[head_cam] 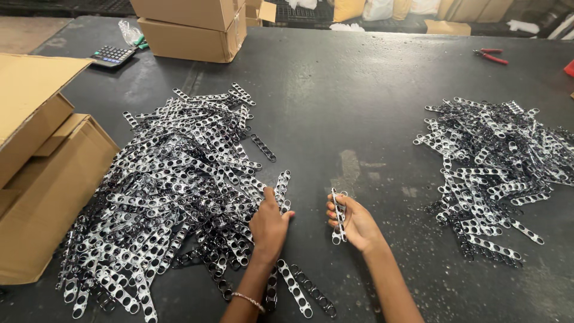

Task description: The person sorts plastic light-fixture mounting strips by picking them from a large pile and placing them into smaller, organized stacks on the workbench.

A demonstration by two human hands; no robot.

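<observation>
A large heap of shiny perforated metal strips point(173, 191) covers the left of the dark table point(359, 107). My left hand point(269, 227) rests palm down on the heap's right edge, fingers on a strip, with a thin bracelet at the wrist. My right hand point(356, 224) holds a small stack of the same strips point(339, 216) upright, edge toward me, just right of the left hand. A second, smaller heap of strips point(496, 167) lies on the right of the table, well apart from both hands.
Open cardboard boxes point(42, 173) stand at the left edge. More closed boxes point(191, 30) sit at the back, with a calculator point(112, 55) beside them. Red-handled pliers point(490, 56) lie at the far right.
</observation>
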